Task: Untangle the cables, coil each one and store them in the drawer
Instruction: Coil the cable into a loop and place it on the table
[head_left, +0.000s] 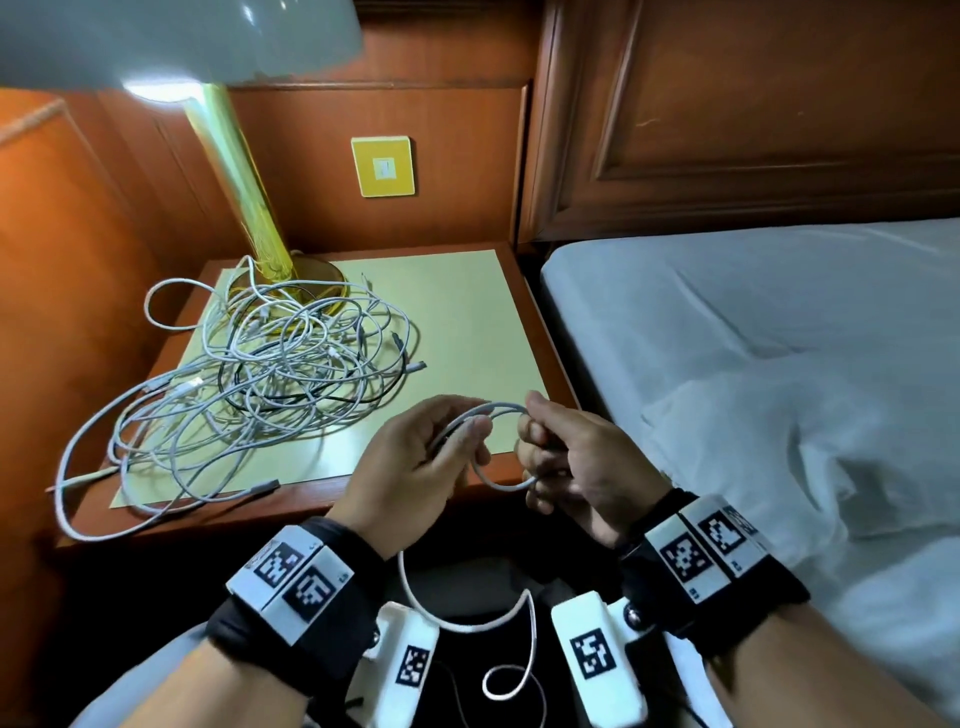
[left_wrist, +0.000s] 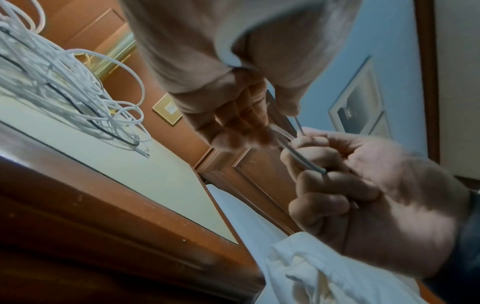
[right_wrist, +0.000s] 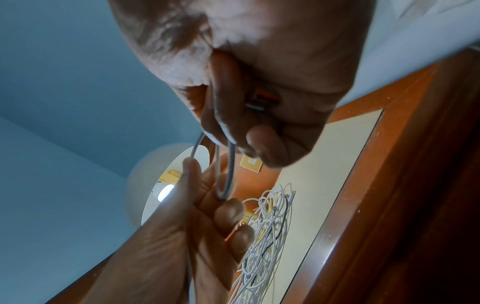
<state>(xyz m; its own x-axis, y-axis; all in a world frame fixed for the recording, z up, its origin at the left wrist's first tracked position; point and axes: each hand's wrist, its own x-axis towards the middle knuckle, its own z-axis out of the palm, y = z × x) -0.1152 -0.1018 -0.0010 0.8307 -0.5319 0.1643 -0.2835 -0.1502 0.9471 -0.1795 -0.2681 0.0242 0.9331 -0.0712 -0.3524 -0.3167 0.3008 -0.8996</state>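
Your left hand (head_left: 415, 467) and right hand (head_left: 571, 462) meet just in front of the near edge of the worktop (head_left: 467, 322), each with its fingers curled round the same white cable (head_left: 501, 408). That cable is thin, smooth and pale grey-white; between your hands it arches in a small loop, doubled into two strands where your left thumb and fingers pinch it. From the right wrist view the loop hangs from your right fingers (right_wrist: 265, 144) down to your left fingertips. The rest of the cable drops below your left hand and curls loosely over your dark lap. On the far left of the worktop lies the tangle of cables (head_left: 270, 374): many white leads and one black, heaped in overlapping loops against the yellow lamp base (head_left: 291, 280), with several loops spilling over the left and near edges. The bed (head_left: 753, 322) lies to the right.
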